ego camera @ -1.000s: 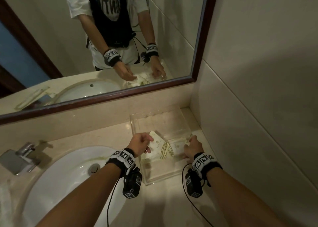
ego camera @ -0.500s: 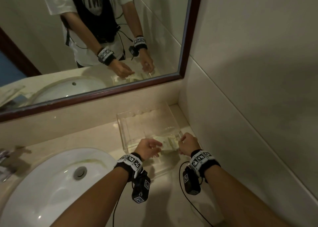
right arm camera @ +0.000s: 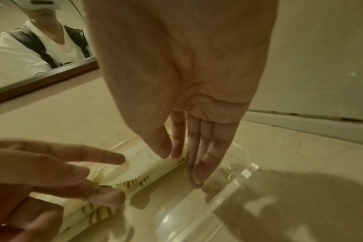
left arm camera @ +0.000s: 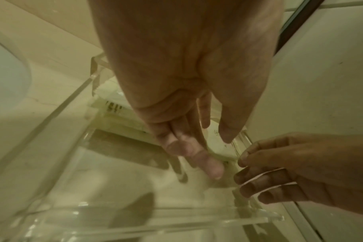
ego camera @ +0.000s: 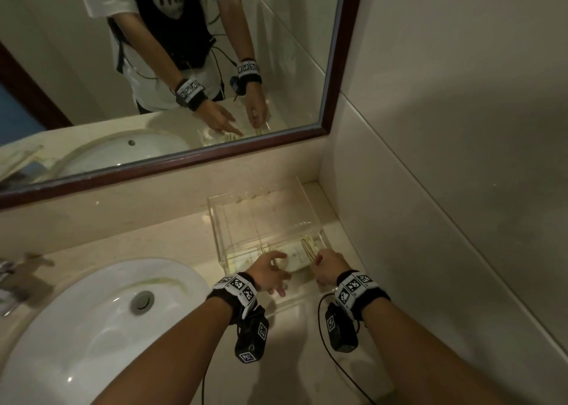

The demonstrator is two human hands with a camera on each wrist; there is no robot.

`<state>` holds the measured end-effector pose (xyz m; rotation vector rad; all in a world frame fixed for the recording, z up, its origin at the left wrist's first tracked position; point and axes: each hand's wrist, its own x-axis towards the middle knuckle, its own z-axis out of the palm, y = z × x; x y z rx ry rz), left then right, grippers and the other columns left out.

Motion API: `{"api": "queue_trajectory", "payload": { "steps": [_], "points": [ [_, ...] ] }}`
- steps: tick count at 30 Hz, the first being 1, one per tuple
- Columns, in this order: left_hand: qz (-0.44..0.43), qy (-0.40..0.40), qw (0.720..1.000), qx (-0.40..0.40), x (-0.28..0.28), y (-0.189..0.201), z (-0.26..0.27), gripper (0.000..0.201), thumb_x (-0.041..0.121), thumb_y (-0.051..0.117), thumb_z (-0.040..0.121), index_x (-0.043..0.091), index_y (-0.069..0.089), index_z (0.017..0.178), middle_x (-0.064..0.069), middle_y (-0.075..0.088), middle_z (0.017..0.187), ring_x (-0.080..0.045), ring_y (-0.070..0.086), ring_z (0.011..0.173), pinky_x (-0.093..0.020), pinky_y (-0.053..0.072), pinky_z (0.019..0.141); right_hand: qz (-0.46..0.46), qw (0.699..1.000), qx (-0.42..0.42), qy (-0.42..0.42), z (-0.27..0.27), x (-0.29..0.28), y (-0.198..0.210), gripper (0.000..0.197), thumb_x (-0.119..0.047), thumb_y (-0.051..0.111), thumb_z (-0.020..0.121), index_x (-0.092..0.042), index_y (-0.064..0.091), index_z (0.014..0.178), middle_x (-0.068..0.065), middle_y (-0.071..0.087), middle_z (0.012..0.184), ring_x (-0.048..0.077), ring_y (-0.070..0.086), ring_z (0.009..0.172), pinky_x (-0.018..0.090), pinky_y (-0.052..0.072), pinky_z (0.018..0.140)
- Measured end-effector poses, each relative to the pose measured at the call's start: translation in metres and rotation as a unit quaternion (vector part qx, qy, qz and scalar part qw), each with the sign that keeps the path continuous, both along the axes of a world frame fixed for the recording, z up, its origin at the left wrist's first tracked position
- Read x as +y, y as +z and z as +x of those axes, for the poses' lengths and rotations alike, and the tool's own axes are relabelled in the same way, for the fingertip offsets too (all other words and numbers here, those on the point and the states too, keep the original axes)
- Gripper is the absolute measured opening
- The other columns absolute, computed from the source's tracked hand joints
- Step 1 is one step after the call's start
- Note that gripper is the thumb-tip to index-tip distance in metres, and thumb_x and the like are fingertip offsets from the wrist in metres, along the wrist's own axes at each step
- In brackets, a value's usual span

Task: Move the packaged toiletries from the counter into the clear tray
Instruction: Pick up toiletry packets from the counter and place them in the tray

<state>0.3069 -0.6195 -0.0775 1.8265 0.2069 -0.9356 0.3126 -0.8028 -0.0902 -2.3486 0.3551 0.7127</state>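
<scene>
The clear tray [ego camera: 216,235] stands on the counter in the corner under the mirror. Several cream packets with gold stripes [ego camera: 296,258] lie stacked in its near right part. My left hand [ego camera: 278,274] hovers over their left end with fingers spread and straight, one fingertip touching the top packet [right arm camera: 143,165]. My right hand [ego camera: 318,261] is at their right end, fingers pointing straight down onto the striped edge. In the right wrist view my right hand [right arm camera: 180,168] holds nothing, beside the tray's rim [right arm camera: 236,178]. In the left wrist view my left hand [left arm camera: 220,157] is empty above the packets [left arm camera: 122,113].
A white sink [ego camera: 101,328] lies left of the tray, with a metal tap [ego camera: 9,281] at the far left. The framed mirror [ego camera: 184,171] runs along the back. A tiled wall [ego camera: 445,189] closes the right side, close to the tray.
My left hand has let go of the packet it held over the tray. Both hands have come down onto the stack, which has shifted toward the tray's right side.
</scene>
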Motion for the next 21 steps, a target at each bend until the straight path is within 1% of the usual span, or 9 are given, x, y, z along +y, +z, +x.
{"api": "queue_trajectory", "payload": {
  "steps": [3, 5, 7, 10, 13, 15, 17, 19, 21],
  "points": [
    [0.002, -0.008, 1.0, 0.015, 0.002, 0.0, -0.002, 0.035, 0.005, 0.058, 0.089, 0.011, 0.045, 0.121, -0.01, 0.069, 0.089, -0.018, 0.064, 0.052, -0.026, 0.042, 0.044, 0.004, 0.999, 0.017, 0.039, 0.0, 0.005, -0.001, 0.01, -0.021, 0.056, 0.087, -0.018, 0.064, 0.083, 0.01, 0.071, 0.099, 0.027, 0.07, 0.089, 0.03, 0.057, 0.078],
    [0.003, -0.025, 0.999, 0.022, 0.003, -0.002, -0.003, 0.025, 0.006, 0.057, 0.09, 0.009, 0.055, 0.114, -0.008, 0.067, 0.085, -0.019, 0.064, 0.06, -0.026, 0.046, 0.049, 0.009, 0.997, 0.026, 0.068, 0.001, 0.008, -0.001, 0.014, -0.02, 0.056, 0.088, -0.016, 0.067, 0.081, 0.009, 0.072, 0.093, 0.025, 0.07, 0.088, 0.028, 0.054, 0.073],
    [0.009, -0.046, 0.999, 0.019, 0.002, -0.002, -0.004, 0.025, 0.005, 0.056, 0.089, 0.008, 0.063, 0.112, -0.01, 0.066, 0.087, -0.022, 0.062, 0.071, -0.027, 0.05, 0.057, 0.011, 0.996, 0.026, 0.085, 0.001, 0.011, -0.001, 0.017, -0.02, 0.056, 0.09, -0.011, 0.07, 0.087, 0.006, 0.072, 0.094, 0.024, 0.069, 0.088, 0.027, 0.052, 0.072],
    [0.025, -0.059, 0.998, 0.004, 0.001, -0.004, -0.004, 0.031, 0.004, 0.058, 0.085, 0.01, 0.067, 0.114, -0.007, 0.065, 0.094, -0.02, 0.058, 0.078, -0.027, 0.055, 0.069, 0.003, 0.996, 0.014, 0.09, 0.002, 0.013, 0.0, 0.023, -0.021, 0.056, 0.091, -0.009, 0.072, 0.103, 0.008, 0.072, 0.105, 0.024, 0.068, 0.097, 0.03, 0.054, 0.079],
    [0.033, -0.069, 0.997, -0.001, 0.002, -0.007, -0.004, 0.026, 0.006, 0.06, 0.086, 0.011, 0.069, 0.11, -0.004, 0.064, 0.098, -0.019, 0.057, 0.085, -0.026, 0.052, 0.076, 0.001, 0.995, 0.019, 0.099, 0.001, 0.013, 0.0, 0.023, -0.021, 0.057, 0.092, -0.011, 0.072, 0.106, 0.007, 0.072, 0.108, 0.024, 0.067, 0.101, 0.028, 0.052, 0.081],
    [0.043, -0.088, 0.995, -0.009, 0.001, -0.008, -0.004, 0.018, 0.009, 0.06, 0.087, 0.012, 0.07, 0.103, -0.006, 0.063, 0.099, -0.018, 0.056, 0.09, -0.026, 0.047, 0.081, 0.005, 0.994, 0.021, 0.109, 0.001, 0.013, 0.0, 0.024, -0.023, 0.058, 0.091, -0.012, 0.071, 0.108, 0.007, 0.072, 0.112, 0.023, 0.066, 0.104, 0.026, 0.05, 0.081],
    [0.068, -0.106, 0.991, -0.039, 0.0, -0.007, -0.005, 0.021, 0.011, 0.061, 0.088, 0.009, 0.07, 0.107, -0.008, 0.064, 0.11, -0.018, 0.057, 0.101, -0.022, 0.043, 0.087, 0.006, 0.993, 0.026, 0.114, 0.001, 0.013, 0.001, 0.025, -0.023, 0.058, 0.09, -0.015, 0.071, 0.11, 0.007, 0.071, 0.115, 0.024, 0.066, 0.106, 0.025, 0.05, 0.082],
    [0.08, -0.109, 0.988, -0.071, 0.0, -0.006, -0.004, 0.028, 0.008, 0.061, 0.087, 0.005, 0.067, 0.115, -0.009, 0.062, 0.121, -0.019, 0.057, 0.109, -0.018, 0.041, 0.087, 0.005, 0.993, 0.028, 0.116, 0.001, 0.013, 0.003, 0.026, -0.023, 0.058, 0.089, -0.015, 0.07, 0.11, 0.007, 0.07, 0.116, 0.025, 0.065, 0.107, 0.025, 0.047, 0.079],
    [0.075, -0.107, 0.988, -0.078, 0.003, -0.005, -0.003, 0.029, 0.006, 0.06, 0.087, 0.004, 0.066, 0.116, -0.013, 0.063, 0.117, -0.017, 0.058, 0.097, -0.02, 0.043, 0.081, 0.003, 0.993, 0.026, 0.116, 0.002, 0.015, 0.006, 0.023, -0.021, 0.058, 0.089, -0.014, 0.07, 0.107, 0.008, 0.069, 0.112, 0.025, 0.065, 0.104, 0.026, 0.047, 0.076]
  ]
}}
